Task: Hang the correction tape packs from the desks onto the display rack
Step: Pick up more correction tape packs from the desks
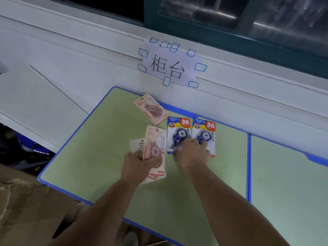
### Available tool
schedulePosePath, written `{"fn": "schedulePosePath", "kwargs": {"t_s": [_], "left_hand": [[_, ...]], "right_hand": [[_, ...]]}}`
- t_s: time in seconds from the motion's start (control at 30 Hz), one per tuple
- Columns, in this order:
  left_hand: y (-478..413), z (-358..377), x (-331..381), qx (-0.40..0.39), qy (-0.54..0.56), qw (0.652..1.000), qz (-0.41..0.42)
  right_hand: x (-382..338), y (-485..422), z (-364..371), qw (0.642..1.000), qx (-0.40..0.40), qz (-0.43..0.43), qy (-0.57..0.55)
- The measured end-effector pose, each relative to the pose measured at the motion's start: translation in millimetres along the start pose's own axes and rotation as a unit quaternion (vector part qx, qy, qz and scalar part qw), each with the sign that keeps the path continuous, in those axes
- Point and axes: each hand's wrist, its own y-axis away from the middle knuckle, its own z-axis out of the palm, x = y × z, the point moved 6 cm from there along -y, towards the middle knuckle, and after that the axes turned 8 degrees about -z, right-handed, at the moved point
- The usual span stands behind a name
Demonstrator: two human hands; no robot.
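The left hand [136, 164] had its thumb and fingers clamped round a little fan of correction tape packs, held low over the pale green desk with the blue rim [85, 157]. In front was a pink cardboard blister pack [156, 144], with a white-carded pack [137, 143] poking out behind it on the left and another pink edge showing under the hand.

The right hand [192, 153] was down on the lower ends of two more packs lying flat side by side near the far edge of that desk: the nearer blue-carded pack [179, 128] and the outer blue-carded pack [205, 129], each with a big "36" up top. The fingers were bent over both, but it was all motion blur, so honestly I couldn't tell if it was pinching one or just pressing on them.

A loose pink pack [151, 109] lay skewed on the desk right up by the white wall. Above it was a white paper sign [170, 66] stuck on with blue-bordered labels. A second green desk [287, 183] butted up on the right, and a brown cardboard box [19, 201] sat lower left.
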Motion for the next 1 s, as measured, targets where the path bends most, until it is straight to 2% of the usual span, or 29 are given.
{"fn": "schedulePosePath", "kwargs": {"t_s": [0.1,0.3,0.43,0.63,0.83,1.0], "left_hand": [[4.1,-3.1,-5.6,-0.056,0.053,0.997,-0.012],[9.7,-7.9,-8.2,-0.066,0.125,0.989,-0.037],[16.0,-4.8,-10.6,-0.090,0.114,0.989,-0.013],[13.1,-2.6,-12.8,-0.097,0.122,0.988,-0.014],[5.0,-2.1,-16.8,-0.104,0.119,0.987,-0.005],[0.6,-3.3,-19.5,-0.125,0.122,0.985,0.000]], "right_hand": [[1.4,14.5,4.8,0.998,0.023,-0.031,0.043],[6.6,45.6,10.9,0.999,-0.029,-0.042,-0.008],[8.9,55.0,9.0,0.992,-0.022,0.008,-0.124],[10.3,57.1,13.4,0.985,-0.031,0.055,-0.160],[-2.5,59.2,22.7,0.997,-0.049,0.024,-0.063],[-7.0,67.0,23.2,0.996,-0.038,0.008,-0.079]]}}
